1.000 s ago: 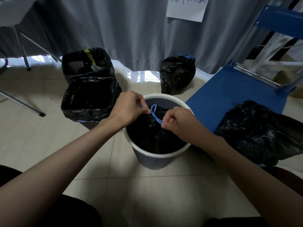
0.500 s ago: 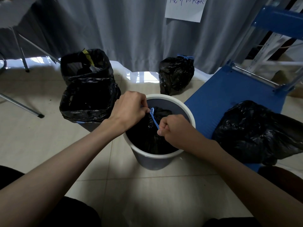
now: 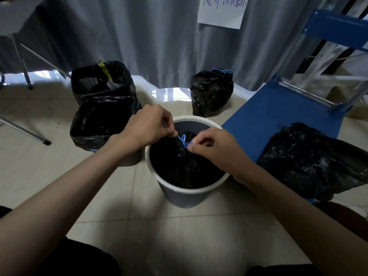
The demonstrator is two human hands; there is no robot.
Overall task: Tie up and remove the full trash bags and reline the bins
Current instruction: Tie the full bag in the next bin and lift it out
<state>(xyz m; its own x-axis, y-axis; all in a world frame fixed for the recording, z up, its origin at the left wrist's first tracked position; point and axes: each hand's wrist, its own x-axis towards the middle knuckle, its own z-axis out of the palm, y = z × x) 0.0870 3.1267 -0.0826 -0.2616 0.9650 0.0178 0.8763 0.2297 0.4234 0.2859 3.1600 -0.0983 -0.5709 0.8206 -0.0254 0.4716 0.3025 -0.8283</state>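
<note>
Left hand (image 3: 148, 126) & right hand (image 3: 212, 143) both have fingers curled, each pinching an end of the thin blue drawstring (image 3: 184, 140) at the gathered neck of the black plastic trash bag (image 3: 179, 166), which sits inside the round white plastic bin (image 3: 187, 193) on the tiled floor. Two black-lined square bins (image 3: 99, 108) stand just left of it. A tied black bag w/ blue tie (image 3: 212, 91) is behind by the grey curtain, and a loose black bag (image 3: 314, 162) lies on the blue platform (image 3: 264, 116) at right.

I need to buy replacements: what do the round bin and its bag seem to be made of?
Round bin: probably moulded plastic, smooth white rim, matte.
Bag: thin black plastic film, crinkled and glossy.
Blue drawstring: likely plastic strip.
</note>
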